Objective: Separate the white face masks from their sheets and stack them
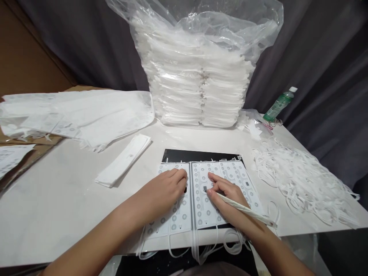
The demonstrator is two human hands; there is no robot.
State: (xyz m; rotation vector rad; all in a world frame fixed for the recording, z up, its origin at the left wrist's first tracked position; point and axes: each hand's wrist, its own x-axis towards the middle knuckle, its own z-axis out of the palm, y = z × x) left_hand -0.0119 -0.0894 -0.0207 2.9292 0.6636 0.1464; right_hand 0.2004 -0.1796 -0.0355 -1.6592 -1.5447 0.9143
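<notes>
Several white panels printed with grey rings (205, 214) lie side by side on a black board (198, 155) in front of me. My left hand (171, 188) rests on the left panel with its fingers curled together; whatever they may hold is hidden. A small black oval (185, 189) shows by its fingertips. In my right hand (230, 195) are slim whitish tweezers (244, 209), gripped like a pen and pointing left. Their tip is by a small dark grey square (205, 188) on the middle panel. White cords (195, 247) hang from the panels over the table edge.
A clear bag of stacked white pieces (195, 84) stands at the back. Left are a pile of white sheets (94, 111) and a narrow white stack (125, 161). Loose white cords (304, 180) heap up right, below a green bottle (278, 105). Cardboard (28, 50) borders the left.
</notes>
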